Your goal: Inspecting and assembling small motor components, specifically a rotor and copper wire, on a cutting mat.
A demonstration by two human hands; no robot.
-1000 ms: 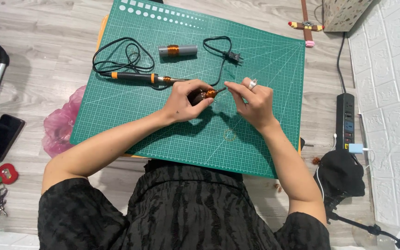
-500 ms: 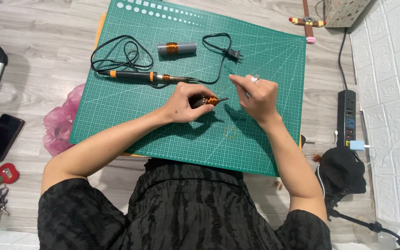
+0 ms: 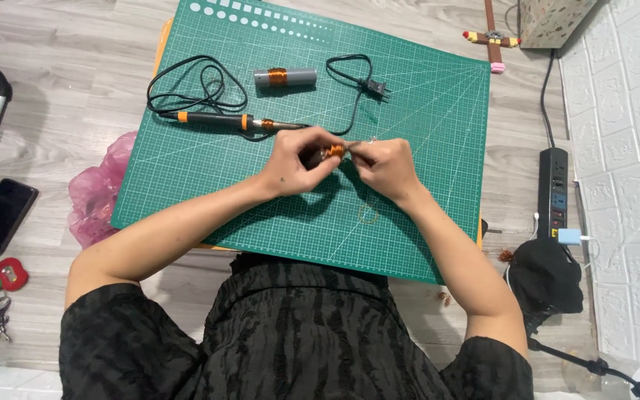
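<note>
Holding a small dark cylinder wrapped with copper wire above the middle of the green cutting mat, the left hand curls its fingers around the piece's dark end while the right hand meets it from the other side, thumb and forefinger pinched together at the coil's edge, seemingly on a fine wire end too thin to make out. Both hands touch at the piece, raised just off the mat. Beyond them lie a soldering iron with orange bands, its black cord looped beside it and the plug lying loose on the mat, and a grey tube with its own copper winding. A judgement: this winding work goes best with the left grip steady and the right pinch keeping light, even tension, so that turns sit side by side without slipping off the end, and with the forearms kept well short of the iron's tip.
</note>
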